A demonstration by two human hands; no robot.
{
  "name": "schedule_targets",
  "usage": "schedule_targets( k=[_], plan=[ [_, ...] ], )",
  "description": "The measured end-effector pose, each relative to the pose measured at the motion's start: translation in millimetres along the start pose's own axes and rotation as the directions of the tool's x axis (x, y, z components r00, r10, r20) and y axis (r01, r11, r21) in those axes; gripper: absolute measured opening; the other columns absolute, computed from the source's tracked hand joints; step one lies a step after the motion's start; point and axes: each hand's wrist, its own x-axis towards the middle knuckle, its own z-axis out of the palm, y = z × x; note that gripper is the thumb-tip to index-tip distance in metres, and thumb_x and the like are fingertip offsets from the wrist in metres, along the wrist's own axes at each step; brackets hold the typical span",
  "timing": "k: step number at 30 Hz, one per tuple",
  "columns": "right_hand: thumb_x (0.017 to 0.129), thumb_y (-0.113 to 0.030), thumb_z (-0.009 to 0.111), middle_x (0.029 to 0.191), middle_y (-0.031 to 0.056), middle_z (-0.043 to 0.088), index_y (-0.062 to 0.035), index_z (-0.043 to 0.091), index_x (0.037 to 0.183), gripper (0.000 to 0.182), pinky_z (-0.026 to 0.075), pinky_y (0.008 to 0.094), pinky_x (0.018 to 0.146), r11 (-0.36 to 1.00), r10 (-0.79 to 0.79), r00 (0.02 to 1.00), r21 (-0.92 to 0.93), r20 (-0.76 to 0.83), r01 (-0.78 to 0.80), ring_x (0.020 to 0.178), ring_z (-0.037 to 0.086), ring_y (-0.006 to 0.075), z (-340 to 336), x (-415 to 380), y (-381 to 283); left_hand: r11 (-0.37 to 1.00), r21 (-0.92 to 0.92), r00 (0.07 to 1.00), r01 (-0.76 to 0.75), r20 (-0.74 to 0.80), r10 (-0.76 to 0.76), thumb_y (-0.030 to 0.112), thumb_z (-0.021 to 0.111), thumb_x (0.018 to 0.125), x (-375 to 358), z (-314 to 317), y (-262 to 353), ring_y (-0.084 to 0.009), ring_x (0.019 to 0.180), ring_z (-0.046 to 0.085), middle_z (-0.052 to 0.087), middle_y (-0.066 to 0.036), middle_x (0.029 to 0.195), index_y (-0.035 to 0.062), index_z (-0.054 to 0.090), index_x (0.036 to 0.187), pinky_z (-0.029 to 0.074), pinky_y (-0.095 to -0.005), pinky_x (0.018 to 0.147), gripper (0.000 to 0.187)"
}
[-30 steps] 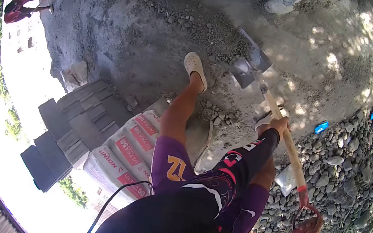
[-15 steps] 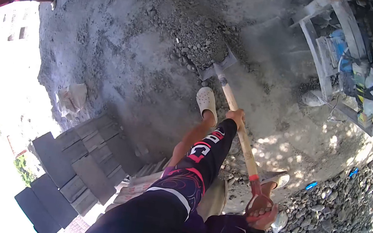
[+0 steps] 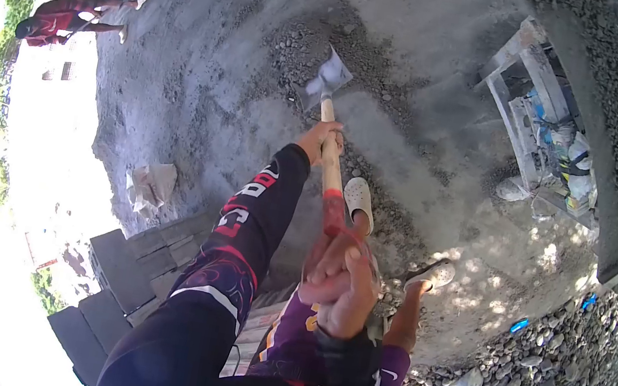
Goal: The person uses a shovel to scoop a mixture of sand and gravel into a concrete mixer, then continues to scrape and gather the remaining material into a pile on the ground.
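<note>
Beyond both gripping hands [image 3: 320, 144] lies the shovel blade [image 3: 332, 73].

Shovel blade [image 3: 333, 73] glossy metal; shaft [image 3: 330, 174] smooth wood; gravel [image 3: 525, 372] rough, matt.

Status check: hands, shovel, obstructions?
Left hand closed around shovel shaft, right hand at its red end. Blade by gravel heap, contact unclear. Pale clog shows close beside shaft; clearance unclear.
</note>
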Motion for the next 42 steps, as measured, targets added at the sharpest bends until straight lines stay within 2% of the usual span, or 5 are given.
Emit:
schedule_targets(
  k=[8,17,23,33,42],
  plan=[
    [0.094,-0.042,0.053,0.054,-0.0026,0.043,-0.0109,0.049,0.073,0.038,0.040,0.0253,0.039,0.901,-0.304,0.717,-0.434,-0.627,0.003,0.042,0.045,0.0107,-414.9,-215.4,-179.2,0.967,0.014,0.960,0.255,-0.125,-0.251,0.016,0.065,0.080,-27.2,132.7,-503.6,-0.0285,0.051,0.058,0.058,-0.013,0.063,-0.0009,0.059,0.079,0.049,-0.0430,0.049,0.019],
    [0.096,-0.041,0.054,0.048,-0.0041,0.037,-0.0122,0.050,0.070,0.039,0.032,0.0247,0.031,0.689,-0.561,0.556,-0.718,-0.613,-0.096,0.035,0.037,0.0088,-637.6,-357.2,-379.6,0.696,-0.068,0.699,0.715,0.110,-0.707,0.018,0.065,0.084,-145.3,299.5,-777.8,-0.0217,0.066,0.060,0.057,-0.009,0.073,0.0032,0.054,0.083,0.052,-0.0381,0.061,0.018],
    [0.097,-0.036,0.052,0.054,-0.0060,0.038,-0.0009,0.058,0.094,0.035,0.026,0.0220,0.033,0.779,-0.349,0.750,-0.619,-0.562,-0.101,0.038,0.035,0.0041,-623.0,-191.2,-296.5,0.980,-0.143,0.969,0.138,-0.186,-0.163,0.022,0.068,0.079,5.3,193.1,-774.1,-0.0216,0.050,0.057,0.060,-0.010,0.065,0.0013,0.058,0.080,0.042,-0.0356,0.046,0.023],
    [0.088,-0.014,0.066,0.063,0.0017,0.050,0.0019,0.058,0.099,0.021,0.041,0.0251,0.045,0.983,0.163,0.977,-0.057,-0.139,-0.172,0.050,0.051,0.0114,-255.6,-23.6,8.6,0.988,-0.145,0.991,-0.061,-0.124,0.043,0.028,0.056,0.095,-41.3,-54.7,-268.3,-0.0206,0.063,0.055,0.052,-0.005,0.068,0.0073,0.050,0.089,0.050,-0.0365,0.062,0.022],
    [0.096,-0.042,0.055,0.055,-0.0064,0.039,-0.0005,0.062,0.106,0.044,0.035,0.0218,0.032,0.945,-0.243,0.718,-0.327,-0.652,0.023,0.039,0.037,0.0044,-491.6,-190.0,-172.8,0.976,0.169,0.982,0.137,-0.149,-0.113,0.023,0.066,0.085,-38.5,143.2,-528.8,-0.0291,0.052,0.059,0.058,-0.014,0.064,0.0018,0.056,0.080,0.050,-0.0431,0.050,0.024]
  ],
)
